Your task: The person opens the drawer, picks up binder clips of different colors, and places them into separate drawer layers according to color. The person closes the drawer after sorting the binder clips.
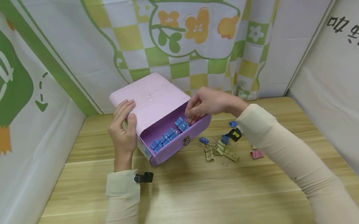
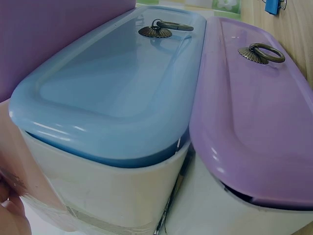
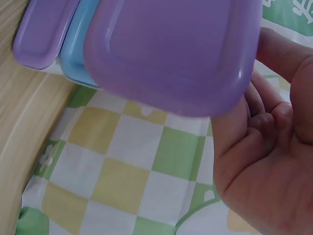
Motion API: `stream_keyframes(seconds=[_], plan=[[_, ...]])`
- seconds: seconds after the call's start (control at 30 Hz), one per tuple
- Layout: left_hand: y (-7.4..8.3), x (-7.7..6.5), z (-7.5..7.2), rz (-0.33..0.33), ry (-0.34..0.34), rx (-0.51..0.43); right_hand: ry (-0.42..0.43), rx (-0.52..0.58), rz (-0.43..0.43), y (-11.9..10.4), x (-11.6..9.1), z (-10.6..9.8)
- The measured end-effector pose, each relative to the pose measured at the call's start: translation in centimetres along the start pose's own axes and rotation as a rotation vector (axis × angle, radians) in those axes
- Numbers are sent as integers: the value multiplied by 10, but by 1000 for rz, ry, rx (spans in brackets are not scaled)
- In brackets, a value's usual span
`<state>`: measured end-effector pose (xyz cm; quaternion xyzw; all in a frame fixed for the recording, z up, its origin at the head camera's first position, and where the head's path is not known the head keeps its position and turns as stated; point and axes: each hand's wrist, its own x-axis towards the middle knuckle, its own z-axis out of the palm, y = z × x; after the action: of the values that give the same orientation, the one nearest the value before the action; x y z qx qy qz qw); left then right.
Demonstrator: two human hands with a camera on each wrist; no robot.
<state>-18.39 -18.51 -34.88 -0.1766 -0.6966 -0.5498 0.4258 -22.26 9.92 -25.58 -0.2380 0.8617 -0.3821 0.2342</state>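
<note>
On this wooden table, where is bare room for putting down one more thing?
The widest bare patch of the table lies in front of the cabinet and loose clips, between the left sleeve and right sleeve. Another runs along the left, between the left sleeve and the fabric wall. Crowded: right of the open drawer, among those clips.

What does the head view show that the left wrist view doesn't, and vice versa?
Only the head view shows the right hand at the open top drawer, the row of blue clips inside it, and the gold clips and pink clip outside.

Only the left wrist view shows the blue drawer's ring pull and the lower purple drawer.

Both show the top drawer, part of the left hand, the wooden table and the checked cloth.
</note>
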Motion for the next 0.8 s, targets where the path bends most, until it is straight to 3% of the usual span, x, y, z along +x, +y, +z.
stream_keyframes(seconds=[0.2,0.57,0.8], plan=[[2,0,1,-4,1,-2,-14,-99,-10,-5,2,6],[0,0,0,3,1,-9,-37,-134,-25,-1,6,9],[-1,-1,0,-6,-4,-9,36,3,11,3,-3,-7]])
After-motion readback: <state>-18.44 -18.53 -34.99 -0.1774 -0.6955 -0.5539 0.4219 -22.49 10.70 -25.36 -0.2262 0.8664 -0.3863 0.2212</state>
